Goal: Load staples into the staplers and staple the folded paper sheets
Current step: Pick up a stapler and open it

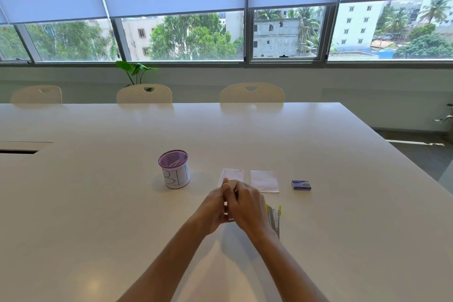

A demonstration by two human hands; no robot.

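**Stapler held between both hands**

On the white table (98, 191), left hand (212, 206) and right hand (247, 206) curl around a pale stapler (231, 183), mostly hidden. Two folded paper sheets (264, 181) lie beyond; a yellow-trimmed open stapler (274, 218) rests just right; a blue staple box (301, 185) sits farther right.

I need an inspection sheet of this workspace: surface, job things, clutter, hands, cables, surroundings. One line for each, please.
Surface: white table, glossy.
Job's things: two folded papers, one partly behind the hands, one right of it; staple box further right; open stapler with yellow trim beside the right wrist; a small object in the hands, mostly hidden.
Clutter: purple mesh cup with a paper label, left of the papers.
Hands: left hand and right hand are together, both gripping the small object.
Cables: nothing seen.
Surroundings: three chairs at the far side, plant, windows with blinds half down.
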